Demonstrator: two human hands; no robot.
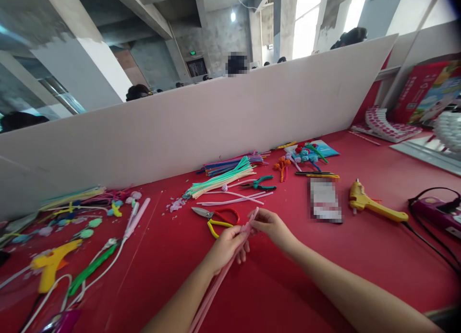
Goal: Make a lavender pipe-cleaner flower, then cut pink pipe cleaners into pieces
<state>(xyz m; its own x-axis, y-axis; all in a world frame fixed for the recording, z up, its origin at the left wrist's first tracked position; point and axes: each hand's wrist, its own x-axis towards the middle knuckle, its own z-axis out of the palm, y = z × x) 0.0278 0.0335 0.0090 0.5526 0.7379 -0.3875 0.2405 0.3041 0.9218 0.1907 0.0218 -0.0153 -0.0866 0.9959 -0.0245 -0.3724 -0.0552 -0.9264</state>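
My left hand [226,249] is closed around a bunch of long pale pink pipe cleaners [212,297], which slant down past my wrist to the bottom edge. Close by, my right hand [272,227] pinches the upper ends of the same pipe cleaners between thumb and fingertips. Just beyond my left hand lie cutters [209,215] with one red and one yellow handle, blades pointing left. Farther back are a few loose pink pipe cleaners [239,199] and teal-handled pliers [264,183]. A bundle of mint green pipe cleaners [225,176] rests behind them.
On the right lie a yellow glue gun [374,207] with a black cord and a purple power strip [437,213]. Another yellow glue gun [54,263], a pink styling iron [136,219] and cords occupy the left. A white partition [201,117] closes off the red table's back.
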